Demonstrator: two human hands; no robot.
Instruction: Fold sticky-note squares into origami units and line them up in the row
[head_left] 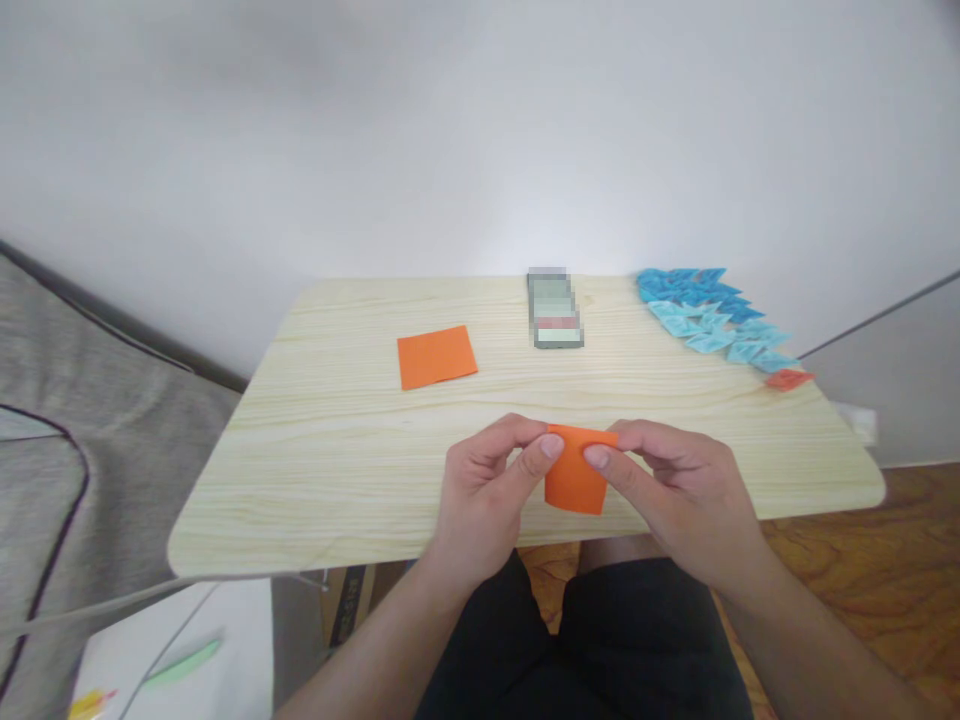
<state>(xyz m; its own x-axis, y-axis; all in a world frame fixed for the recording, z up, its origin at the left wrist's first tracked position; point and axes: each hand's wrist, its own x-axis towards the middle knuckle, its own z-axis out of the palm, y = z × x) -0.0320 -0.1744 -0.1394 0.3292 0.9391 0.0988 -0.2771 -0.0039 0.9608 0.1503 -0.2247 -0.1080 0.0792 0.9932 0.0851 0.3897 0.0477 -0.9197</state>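
Observation:
Near the front edge of the table, a small square of orange paper (576,482) is held between my two hands. My left hand (487,485) pinches its upper left corner between thumb and fingers. At the upper right corner, my right hand (679,490) grips the paper the same way, thumb on the near face. The lower part of the sheet hangs free and curves slightly. Farther back and to the left, an orange stack of square paper (437,357) lies flat on the table.
The pale wood-grain table (315,450) stands against a white wall. A phone (555,310), its screen blurred, lies at the back. Several folded blue paper pieces (697,300) line the right side, with an orange folded piece (789,380) at their near end. Grey fabric (112,420) is on the left.

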